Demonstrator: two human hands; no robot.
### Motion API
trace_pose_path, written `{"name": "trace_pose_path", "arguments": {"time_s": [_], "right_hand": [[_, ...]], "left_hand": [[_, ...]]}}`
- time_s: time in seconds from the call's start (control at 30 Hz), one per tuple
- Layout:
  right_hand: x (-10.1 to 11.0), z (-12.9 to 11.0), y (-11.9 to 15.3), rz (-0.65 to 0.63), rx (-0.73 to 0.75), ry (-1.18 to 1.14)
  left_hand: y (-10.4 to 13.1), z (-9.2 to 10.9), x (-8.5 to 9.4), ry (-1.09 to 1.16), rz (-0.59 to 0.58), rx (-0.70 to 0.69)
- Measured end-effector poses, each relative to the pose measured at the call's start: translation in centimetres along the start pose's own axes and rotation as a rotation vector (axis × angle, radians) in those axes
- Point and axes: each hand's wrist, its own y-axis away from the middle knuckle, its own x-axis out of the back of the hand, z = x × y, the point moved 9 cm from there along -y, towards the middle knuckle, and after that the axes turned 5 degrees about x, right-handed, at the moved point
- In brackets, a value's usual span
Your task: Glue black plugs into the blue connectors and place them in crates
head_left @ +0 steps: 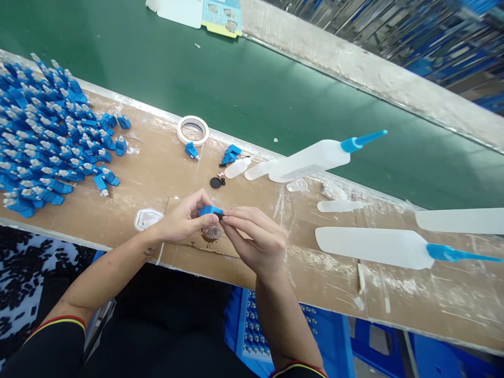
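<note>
Blue pc (208,210) in L hand (184,218); blue tray (334,336) holds more pcs (255,334).

My bench (157,147) is covered with brown cardboard, scuffed and smeared white in places. A dense spread of blue pieces with pale tips (43,142) fills its left end. Toward the far edge I have a roll of tape (181,131), a small blue cluster (231,153) and a black disc (215,182). A small clear jar (213,232) sits close in front of me. Over to my right are a near blue-nozzled bottle (374,248) and a far blue-nozzled bottle (311,160); whether they're standing or lying, I can't tell.
</note>
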Motion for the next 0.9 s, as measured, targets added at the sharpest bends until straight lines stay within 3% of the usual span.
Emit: {"name": "trace_pose_path", "arguments": {"time_s": [0.13,0.23,0.33,0.4,0.6,0.77,0.9], "right_hand": [[-0.3,-1.1,0.0,0.003,0.084,0.081],[0.1,-0.1,0.7,0.097,-0.083,-0.031],[-0.3,1.4,2.0,0.145,-0.309,-0.303],[-0.6,1.5,2.6,0.165,-0.376,-0.460],[1.1,-1.1,3.6,0.282,-0.332,-0.613],[0.3,-1.6,6.7,0.335,-0.550,-0.894],[-1.8,-2.3,11.2,0.231,-0.820,-1.041]], "left_hand": [[0.6,0.6,0.4,-0.251,0.087,-0.047],[1.2,2.3,-0.2,-0.404,0.066,-0.257],[2.4,4.5,-1.8,-0.549,0.003,-0.569],[3.2,5.4,-3.0,-0.647,-0.038,-0.687],[5.9,7.4,-6.5,-0.937,-0.043,-0.856],[8.4,6.9,-8.1,-1.022,-0.045,-0.884],[10.6,4.0,-9.5,-1.164,-0.096,-0.857]]}}
